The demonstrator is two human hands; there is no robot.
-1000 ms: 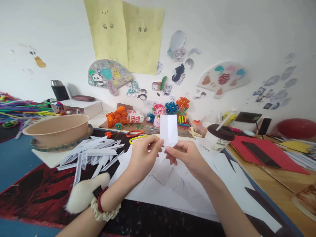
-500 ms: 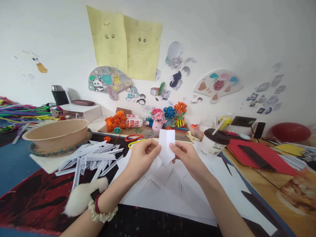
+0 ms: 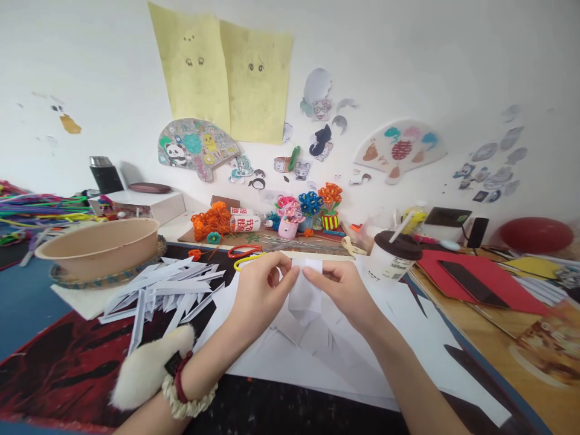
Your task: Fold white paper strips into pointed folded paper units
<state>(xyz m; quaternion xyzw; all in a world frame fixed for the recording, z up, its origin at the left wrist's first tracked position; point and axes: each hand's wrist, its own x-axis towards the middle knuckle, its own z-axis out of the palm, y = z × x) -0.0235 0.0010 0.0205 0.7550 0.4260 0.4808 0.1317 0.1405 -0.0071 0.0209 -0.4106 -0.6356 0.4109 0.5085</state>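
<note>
A small piece of folded white paper [image 3: 306, 299] hangs between my two hands, above several white sheets. My left hand [image 3: 265, 287] pinches its upper left edge between thumb and forefinger. On the upper right side, my right hand [image 3: 339, 290] grips the same paper, thumb in front and fingers behind. Creases show on the piece, and its lower end hangs toward loose paper pieces [image 3: 290, 329] on the large white sheets [image 3: 353, 368]. Left of my left arm lies a heap of folded white paper strips [image 3: 167, 287].
A beige basin [image 3: 99, 248] stands at the left. A lidded cup with a straw [image 3: 392, 257] is close to my right hand. Red-handled scissors [image 3: 244, 251] and orange craft flowers [image 3: 211, 222] lie behind. A dark phone [image 3: 471, 283] rests on red folders at right.
The folded paper has been lowered and turned, so its free end now hangs below my fingers instead of standing up. Both hands keep hold of it. The view has shifted slightly.
</note>
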